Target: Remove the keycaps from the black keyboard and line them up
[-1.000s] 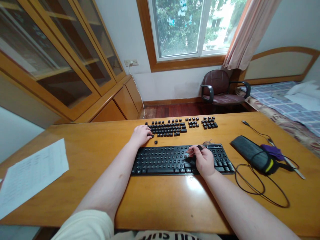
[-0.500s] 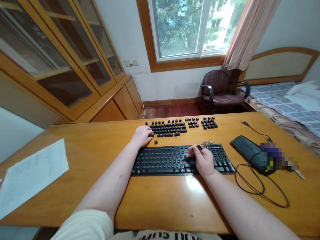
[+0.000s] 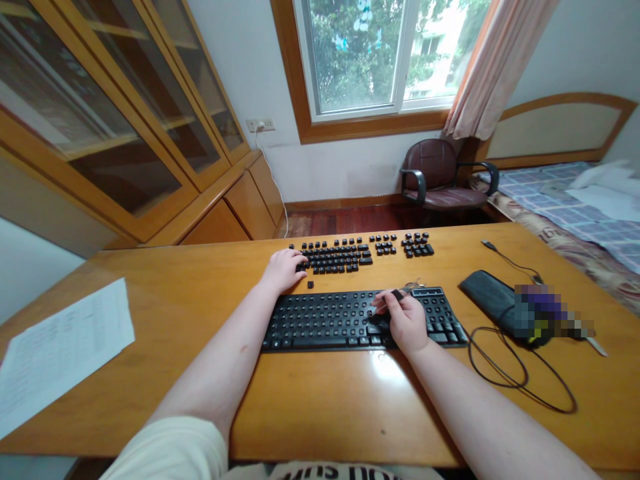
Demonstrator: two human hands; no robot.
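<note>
On the desk lies a black keyboard point(image 3: 313, 323); most of its upper rows show bare switches, while wide keys remain along the bottom row. My right hand point(image 3: 407, 323) is closed around a small tool with a dark handle point(image 3: 397, 294) and thin wire, which looks like a keycap puller, over the keyboard's right-middle part. Loose black keycaps point(image 3: 340, 257) lie in rows behind the keyboard. At the left end of these rows, my left hand point(image 3: 283, 270) has thumb and fingers pinched around a keycap, partly hidden by the fingers. A single keycap point(image 3: 311, 285) sits apart near the keyboard's back edge.
Right of the keyboard lie a dark pouch point(image 3: 487, 297), a looped black cable point(image 3: 525, 373) and a USB plug point(image 3: 487, 245). Printed paper point(image 3: 70, 347) lies on the left of the desk point(image 3: 320, 413). Beyond stand an armchair point(image 3: 435, 170), a bed and a glass-door cabinet.
My left fingers have shifted slightly at the left end of the keycap rows. The right hand and its tool stay in nearly the same place; the view has moved a little.
</note>
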